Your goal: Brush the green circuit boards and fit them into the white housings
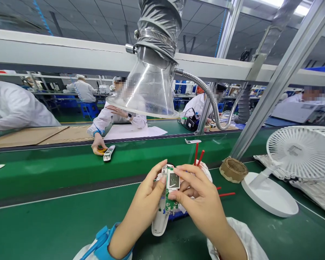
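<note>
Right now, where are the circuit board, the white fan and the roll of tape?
circuit board (169, 205), head view, on its green lower part.
white fan (296, 150), head view, on the centre of its round grille.
roll of tape (230, 176), head view, on its brown outer side.

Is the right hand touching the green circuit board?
Touching. The head view shows the thumb of the right hand pressed on the green circuit board, lying in the white casing.

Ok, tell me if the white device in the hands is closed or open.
Open. The green circuit board lies bare on the white casing, no cover over it, pinched between the left hand and right hand.
</note>
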Action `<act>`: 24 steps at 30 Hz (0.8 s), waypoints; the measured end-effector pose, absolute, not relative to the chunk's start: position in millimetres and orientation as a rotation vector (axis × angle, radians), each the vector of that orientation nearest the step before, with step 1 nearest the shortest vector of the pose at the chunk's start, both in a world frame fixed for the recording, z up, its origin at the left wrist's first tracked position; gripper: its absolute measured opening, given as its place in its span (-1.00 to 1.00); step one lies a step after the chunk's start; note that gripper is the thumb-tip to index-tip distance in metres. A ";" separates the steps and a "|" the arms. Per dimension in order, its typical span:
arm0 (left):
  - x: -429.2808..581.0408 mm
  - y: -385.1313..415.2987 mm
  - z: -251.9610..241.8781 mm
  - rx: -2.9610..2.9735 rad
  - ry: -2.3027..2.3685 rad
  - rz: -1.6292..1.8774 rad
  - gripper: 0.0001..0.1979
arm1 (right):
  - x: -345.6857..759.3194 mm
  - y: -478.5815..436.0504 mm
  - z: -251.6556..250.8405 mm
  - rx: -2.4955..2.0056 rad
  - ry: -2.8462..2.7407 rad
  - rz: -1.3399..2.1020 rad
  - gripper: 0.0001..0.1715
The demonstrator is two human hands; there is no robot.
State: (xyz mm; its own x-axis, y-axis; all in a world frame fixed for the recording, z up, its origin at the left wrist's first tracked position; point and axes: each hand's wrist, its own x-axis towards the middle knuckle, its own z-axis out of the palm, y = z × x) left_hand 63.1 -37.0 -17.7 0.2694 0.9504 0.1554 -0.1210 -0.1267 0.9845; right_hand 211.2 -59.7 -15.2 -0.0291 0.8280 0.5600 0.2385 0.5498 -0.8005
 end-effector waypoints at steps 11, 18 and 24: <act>61.3 -39.8 -14.9 1.223 0.814 1.166 -0.53 | 206.9 -60.0 -19.4 -0.901 -1.667 0.529 -0.56; 59.1 -45.0 -18.5 1.163 0.728 1.207 -0.58 | 208.2 -62.8 -18.2 -0.922 -1.694 0.437 -0.56; 61.7 -47.5 -17.7 1.194 0.733 1.229 -0.62 | 206.8 -60.7 -18.8 -0.911 -1.721 0.257 -0.61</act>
